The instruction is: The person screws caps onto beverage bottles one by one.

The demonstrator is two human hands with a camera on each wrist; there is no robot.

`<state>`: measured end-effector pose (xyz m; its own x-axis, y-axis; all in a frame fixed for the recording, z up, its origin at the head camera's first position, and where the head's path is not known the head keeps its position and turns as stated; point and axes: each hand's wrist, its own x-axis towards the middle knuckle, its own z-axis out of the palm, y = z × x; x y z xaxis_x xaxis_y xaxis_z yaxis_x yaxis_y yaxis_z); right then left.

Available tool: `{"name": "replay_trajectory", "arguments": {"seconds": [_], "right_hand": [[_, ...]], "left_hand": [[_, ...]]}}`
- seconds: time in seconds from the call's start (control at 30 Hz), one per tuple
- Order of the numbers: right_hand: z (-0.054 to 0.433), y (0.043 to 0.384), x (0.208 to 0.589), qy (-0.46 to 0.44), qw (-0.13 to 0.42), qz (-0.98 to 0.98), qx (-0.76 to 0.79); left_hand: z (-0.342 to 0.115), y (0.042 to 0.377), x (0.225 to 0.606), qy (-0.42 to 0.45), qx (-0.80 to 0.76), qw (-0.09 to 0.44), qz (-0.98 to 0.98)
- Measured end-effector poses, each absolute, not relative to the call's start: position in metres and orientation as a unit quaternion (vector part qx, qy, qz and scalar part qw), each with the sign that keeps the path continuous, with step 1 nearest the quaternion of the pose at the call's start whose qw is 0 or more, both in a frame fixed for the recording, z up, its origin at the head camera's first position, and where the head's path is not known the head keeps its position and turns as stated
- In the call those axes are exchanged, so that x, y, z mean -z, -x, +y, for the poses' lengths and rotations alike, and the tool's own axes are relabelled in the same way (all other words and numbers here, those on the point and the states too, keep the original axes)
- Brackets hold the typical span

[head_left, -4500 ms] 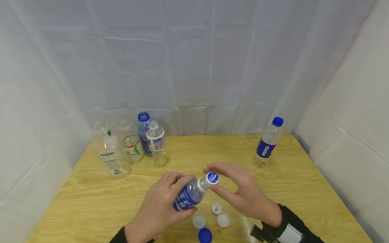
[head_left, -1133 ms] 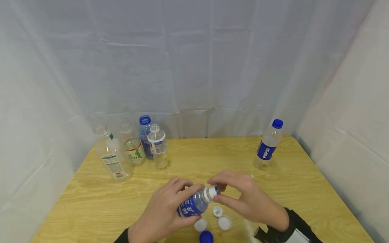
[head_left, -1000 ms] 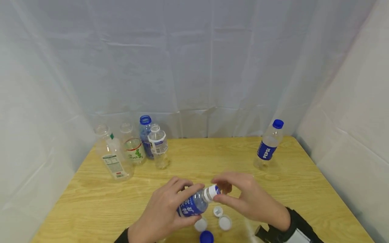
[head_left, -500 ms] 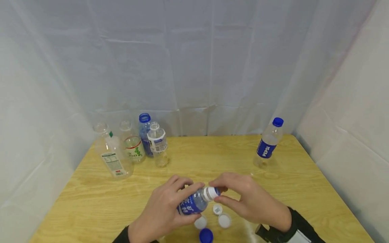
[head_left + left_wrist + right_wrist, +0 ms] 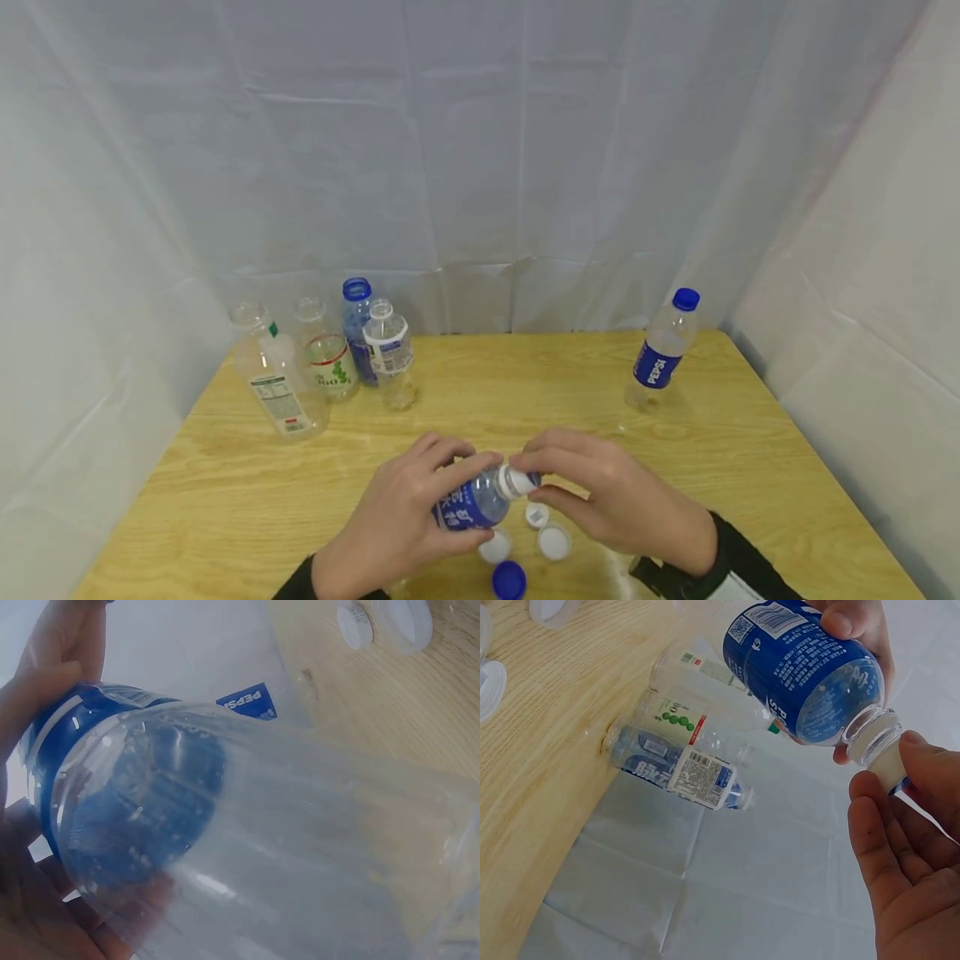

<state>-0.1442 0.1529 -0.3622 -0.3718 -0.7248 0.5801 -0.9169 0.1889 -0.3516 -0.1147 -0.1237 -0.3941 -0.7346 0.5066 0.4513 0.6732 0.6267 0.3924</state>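
Note:
My left hand (image 5: 401,512) grips a clear bottle with a blue label (image 5: 457,508). The bottle is tilted, its neck pointing right toward my other hand. My right hand (image 5: 611,487) pinches the bottle's white cap (image 5: 889,766), which has a blue top, between thumb and fingers. In the right wrist view the cap sits at the mouth, beyond the clear threaded neck. The bottle's clear lower body (image 5: 285,840) fills much of the left wrist view. Below the hands lie several loose caps, among them a blue cap (image 5: 509,580) and a white cap (image 5: 554,542).
Several bottles without caps stand at the table's back left: a large clear bottle (image 5: 277,383), a green-printed bottle (image 5: 330,367), a blue bottle (image 5: 356,308) and a small clear bottle (image 5: 388,354). A capped Pepsi bottle (image 5: 660,354) stands back right. White sheeting (image 5: 480,167) surrounds the table.
Since the earliest frame, the bottle's neck has swung away so the cap's top faces right. The right fingers have loosened and regripped the cap; its rim now looks slanted to the neck.

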Motion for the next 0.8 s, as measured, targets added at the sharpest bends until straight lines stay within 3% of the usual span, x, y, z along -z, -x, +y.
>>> {"name": "replay_trajectory", "arguments": {"seconds": [0.3,0.6,0.8], "right_hand": [[0.1519,0.144,0.3627,-0.553,0.149,-0.755,-0.32],[0.1496,0.1439,0.3641,-0.501,0.131,-0.793,-0.319],[0.1458,0.145,0.3701,-0.475,0.19,-0.811,-0.285]], "left_hand": [[-0.1251,0.115,0.3952,0.327,0.302,0.125,-0.887],[-0.1219,0.1139,0.3961,0.327,0.283,0.167,-0.886],[-0.1169,0.1131,0.3961,0.333,0.255,0.201,-0.885]]}}
